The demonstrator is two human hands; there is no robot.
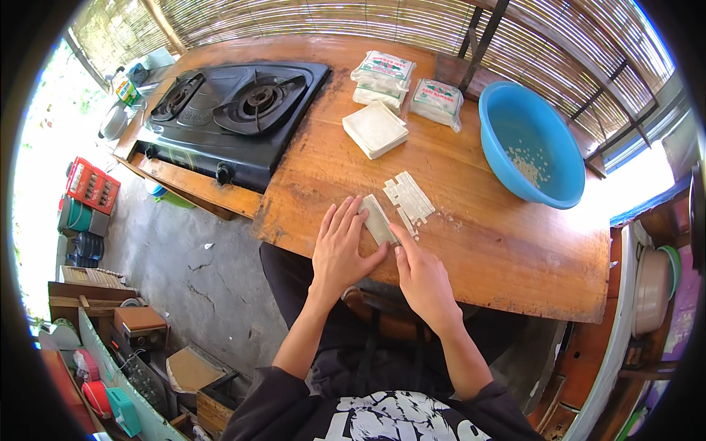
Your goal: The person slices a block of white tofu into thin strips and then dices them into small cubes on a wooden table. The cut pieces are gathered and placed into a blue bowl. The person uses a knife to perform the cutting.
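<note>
A stack of pale pastry-like sheets cut to a strip (377,221) lies near the table's front edge. My left hand (343,248) rests on it, fingers on its far end and thumb at its near end. At its right side is my right hand (422,273), index finger extended and the others curled; a blade seems to be under it, mostly hidden. Just beyond lie narrow cut strips (409,197) with small crumbs. A square stack of whole sheets (375,129) sits farther back. Small cut pieces (528,167) lie in a blue plastic basin (573,160) at the right.
Plastic-wrapped packs (383,74) and another pack (436,103) stand at the back of the wooden table (496,259). A black two-burner gas stove (231,110) occupies the left. Beyond the table are a bamboo screen (309,19) and metal bars.
</note>
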